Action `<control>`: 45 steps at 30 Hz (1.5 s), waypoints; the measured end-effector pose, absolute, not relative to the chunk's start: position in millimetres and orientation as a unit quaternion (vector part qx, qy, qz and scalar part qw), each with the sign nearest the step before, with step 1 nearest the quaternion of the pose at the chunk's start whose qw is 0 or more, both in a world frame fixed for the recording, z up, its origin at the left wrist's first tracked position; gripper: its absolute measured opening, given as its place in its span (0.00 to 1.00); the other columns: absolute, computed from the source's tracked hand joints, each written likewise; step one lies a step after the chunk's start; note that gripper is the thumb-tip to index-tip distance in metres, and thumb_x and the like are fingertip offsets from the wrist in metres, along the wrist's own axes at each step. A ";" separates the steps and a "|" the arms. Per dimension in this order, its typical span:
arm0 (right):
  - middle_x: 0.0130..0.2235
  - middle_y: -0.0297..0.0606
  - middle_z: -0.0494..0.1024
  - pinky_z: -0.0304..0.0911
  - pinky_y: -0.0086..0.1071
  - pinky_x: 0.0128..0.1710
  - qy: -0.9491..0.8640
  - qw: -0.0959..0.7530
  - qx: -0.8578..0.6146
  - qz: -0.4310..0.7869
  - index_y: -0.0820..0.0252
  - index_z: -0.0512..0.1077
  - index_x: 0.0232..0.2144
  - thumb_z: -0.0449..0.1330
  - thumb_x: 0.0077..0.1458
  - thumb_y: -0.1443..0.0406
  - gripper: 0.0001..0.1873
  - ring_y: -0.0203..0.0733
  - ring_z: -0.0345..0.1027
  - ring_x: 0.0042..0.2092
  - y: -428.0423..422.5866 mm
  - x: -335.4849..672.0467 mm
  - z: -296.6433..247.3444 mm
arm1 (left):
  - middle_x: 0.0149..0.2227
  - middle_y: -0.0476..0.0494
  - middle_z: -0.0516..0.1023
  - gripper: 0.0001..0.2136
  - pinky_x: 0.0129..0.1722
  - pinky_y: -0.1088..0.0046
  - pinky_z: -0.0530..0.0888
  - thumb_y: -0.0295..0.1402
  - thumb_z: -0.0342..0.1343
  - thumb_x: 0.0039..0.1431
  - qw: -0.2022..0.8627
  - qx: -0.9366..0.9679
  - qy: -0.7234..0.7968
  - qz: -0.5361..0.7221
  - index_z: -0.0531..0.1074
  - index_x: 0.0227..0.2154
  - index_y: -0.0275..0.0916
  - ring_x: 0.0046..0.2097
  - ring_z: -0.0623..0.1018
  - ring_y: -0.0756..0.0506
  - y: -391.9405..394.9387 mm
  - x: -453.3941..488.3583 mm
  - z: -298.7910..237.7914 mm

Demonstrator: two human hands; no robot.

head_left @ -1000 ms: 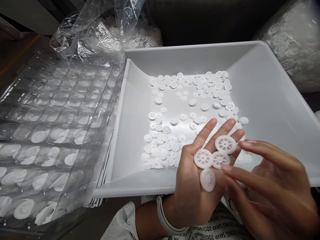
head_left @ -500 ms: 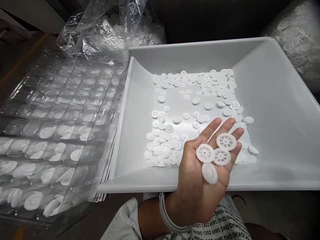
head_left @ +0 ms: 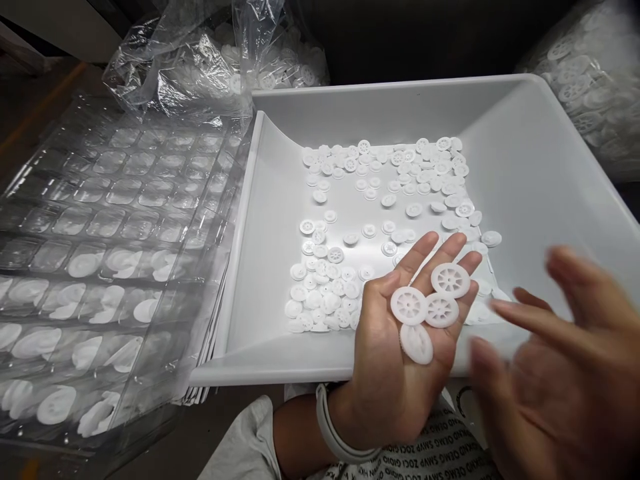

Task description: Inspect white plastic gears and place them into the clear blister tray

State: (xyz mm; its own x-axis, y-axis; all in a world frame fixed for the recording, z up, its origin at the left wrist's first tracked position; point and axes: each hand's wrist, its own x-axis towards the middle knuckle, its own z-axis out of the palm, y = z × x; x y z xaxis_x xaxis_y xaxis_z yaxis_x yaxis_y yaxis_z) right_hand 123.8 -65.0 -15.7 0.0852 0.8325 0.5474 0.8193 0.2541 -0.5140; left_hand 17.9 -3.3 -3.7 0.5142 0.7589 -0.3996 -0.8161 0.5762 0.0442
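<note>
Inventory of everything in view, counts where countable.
spoked plastic wheels: three, white, on the left hand's palm
plastic disc: one, white, lower on the same palm
loose plastic wheels: too many to count, white, spread over the tray floor
shallow tray: one, white, ahead of the person
blister trays: stacked, count unclear, clear, left of the tray, some pockets holding white parts
plastic bags: two, clear, filled with white parts, behind the tray and at upper right
printed shirt: one, white with black lettering, below the tray
sleeve: one, pale grey, on the left arm
wristband: one, white, on the left wrist
left hand: open, palm up, over the tray's near edge
right hand: open, blurred, right of the left hand
</note>
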 end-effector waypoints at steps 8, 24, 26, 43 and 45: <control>0.60 0.51 0.63 0.63 0.53 0.54 -0.684 0.379 -0.617 0.084 0.61 0.73 0.42 0.64 0.53 0.66 0.13 0.56 0.61 0.59 -51.5 125.0 -12.5 | 0.58 0.45 0.71 0.21 0.60 0.72 0.64 0.34 0.41 0.63 0.871 -0.067 0.189 0.449 0.64 0.56 0.38 0.60 0.69 0.45 -3.3 17.7 -2.5; 0.58 0.42 0.66 0.64 0.47 0.56 -0.722 0.374 -0.577 0.076 0.56 0.74 0.37 0.64 0.52 0.67 0.07 0.51 0.62 0.59 -48.9 134.9 -12.2 | 0.57 0.44 0.72 0.22 0.58 0.74 0.66 0.35 0.41 0.63 0.868 -0.073 0.200 0.449 0.65 0.57 0.37 0.58 0.71 0.48 -4.0 18.9 -2.5; 0.57 0.44 0.68 0.65 0.49 0.55 -0.705 0.402 -0.577 0.091 0.56 0.74 0.38 0.62 0.53 0.68 0.08 0.52 0.63 0.58 -49.0 133.2 -10.8 | 0.58 0.44 0.71 0.21 0.59 0.72 0.66 0.35 0.42 0.62 0.868 -0.078 0.196 0.449 0.64 0.57 0.38 0.58 0.71 0.47 -3.5 18.7 -2.7; 0.57 0.33 0.68 0.47 0.51 0.66 -0.285 0.692 -0.598 0.287 0.48 0.66 0.49 0.41 0.57 0.68 0.22 0.42 0.55 0.64 -36.6 90.4 -0.4 | 0.58 0.42 0.71 0.21 0.61 0.69 0.63 0.36 0.38 0.64 0.860 -0.067 0.172 0.476 0.63 0.57 0.36 0.59 0.70 0.44 -7.2 20.1 -3.3; 0.58 0.35 0.68 0.47 0.50 0.66 -0.279 0.697 -0.583 0.311 0.50 0.65 0.51 0.41 0.58 0.67 0.23 0.42 0.55 0.64 -37.7 90.2 -0.2 | 0.58 0.42 0.71 0.21 0.62 0.68 0.63 0.36 0.38 0.64 0.859 -0.062 0.169 0.479 0.63 0.57 0.35 0.59 0.70 0.44 -7.3 20.9 -3.3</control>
